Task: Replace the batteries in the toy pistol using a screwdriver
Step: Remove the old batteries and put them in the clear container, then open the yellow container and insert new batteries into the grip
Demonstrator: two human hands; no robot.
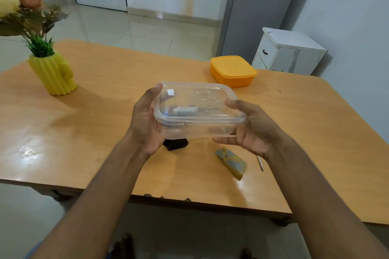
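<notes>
I hold a clear plastic container (197,109) with its lid on above the table, one hand at each end. My left hand (145,120) grips its left end, thumb on the lid's rim. My right hand (252,128) grips the right end, thumb under the box. Small items, among them a white-and-dark cylinder, show through the lid. Under the container a dark ribbed part of the toy pistol (175,144) lies on the table, mostly hidden. A yellow-grey patterned piece (231,163) lies to its right. A thin metal screwdriver shaft (260,163) pokes out beside my right wrist.
The wooden table (105,132) carries a yellow ribbed vase with artificial flowers (52,73) at the far left and a closed orange box (232,70) at the far right. A white cabinet (288,52) stands beyond the table's right corner.
</notes>
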